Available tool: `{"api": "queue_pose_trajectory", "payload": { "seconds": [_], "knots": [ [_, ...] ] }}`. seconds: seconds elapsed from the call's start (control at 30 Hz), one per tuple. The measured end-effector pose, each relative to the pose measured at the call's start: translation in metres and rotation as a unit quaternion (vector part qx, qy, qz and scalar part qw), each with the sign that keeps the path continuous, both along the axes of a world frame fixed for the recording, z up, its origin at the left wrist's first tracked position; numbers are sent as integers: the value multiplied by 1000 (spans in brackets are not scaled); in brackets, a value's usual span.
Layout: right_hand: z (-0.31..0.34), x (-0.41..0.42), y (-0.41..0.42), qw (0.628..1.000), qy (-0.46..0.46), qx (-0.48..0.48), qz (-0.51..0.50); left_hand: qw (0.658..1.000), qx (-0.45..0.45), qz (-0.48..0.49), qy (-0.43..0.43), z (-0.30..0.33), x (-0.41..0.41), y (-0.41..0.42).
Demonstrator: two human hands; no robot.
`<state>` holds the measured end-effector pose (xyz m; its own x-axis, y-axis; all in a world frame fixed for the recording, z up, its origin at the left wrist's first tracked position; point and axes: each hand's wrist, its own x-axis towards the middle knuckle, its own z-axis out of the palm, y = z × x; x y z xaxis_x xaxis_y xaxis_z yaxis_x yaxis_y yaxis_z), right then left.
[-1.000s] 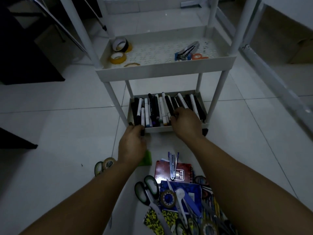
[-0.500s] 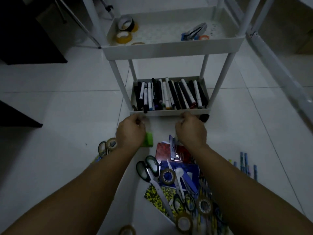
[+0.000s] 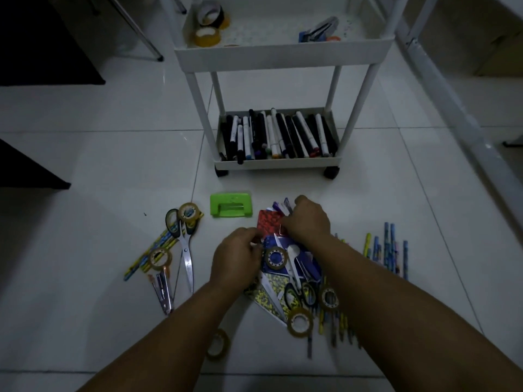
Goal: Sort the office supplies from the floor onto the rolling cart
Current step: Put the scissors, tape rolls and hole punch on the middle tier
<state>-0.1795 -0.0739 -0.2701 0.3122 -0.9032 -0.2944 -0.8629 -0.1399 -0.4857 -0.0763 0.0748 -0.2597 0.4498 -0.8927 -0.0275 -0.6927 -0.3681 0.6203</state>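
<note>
The white rolling cart (image 3: 277, 164) stands ahead; its lower tray is packed with markers (image 3: 278, 135), and its upper tray (image 3: 283, 56) carries tape rolls (image 3: 208, 25) and a stapler (image 3: 319, 31). A pile lies on the floor in front: a red notebook (image 3: 267, 222), a blue notebook (image 3: 304, 260), a tape roll (image 3: 276, 257) and scissors (image 3: 300, 290). My right hand (image 3: 307, 222) curls over a blue and silver stapler (image 3: 281, 206) on the red notebook. My left hand (image 3: 237, 258) rests curled on the pile's left edge, its fingertips hidden.
A green hole punch (image 3: 230, 206) lies near the cart. Scissors (image 3: 184, 244), patterned pencils (image 3: 152, 253), a tape roll (image 3: 160, 257) and an open stapler (image 3: 162, 290) lie left. Blue pens (image 3: 387, 250) lie right. Dark furniture (image 3: 25, 171) stands left, a white frame (image 3: 452, 108) right.
Both hands have drawn back from the cart's lower tray to the pile on the floor. The view has tilted down, showing more of the floor supplies.
</note>
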Motion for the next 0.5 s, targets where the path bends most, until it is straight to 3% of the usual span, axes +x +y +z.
{"api": "queue_pose_trajectory", "payload": {
  "seconds": [0.1,0.23,0.5],
  "knots": [
    [5,-14,-12,1000,-19,14,-20,988,-23,-141,-56,0,-11,-1],
    [12,-32,-24,999,-38,-16,-25,942,0,-302,-145,-2,-23,-10],
    [45,-41,-27,991,-104,-85,27,885,72,-364,-282,-7,-41,-21]
  ]
}}
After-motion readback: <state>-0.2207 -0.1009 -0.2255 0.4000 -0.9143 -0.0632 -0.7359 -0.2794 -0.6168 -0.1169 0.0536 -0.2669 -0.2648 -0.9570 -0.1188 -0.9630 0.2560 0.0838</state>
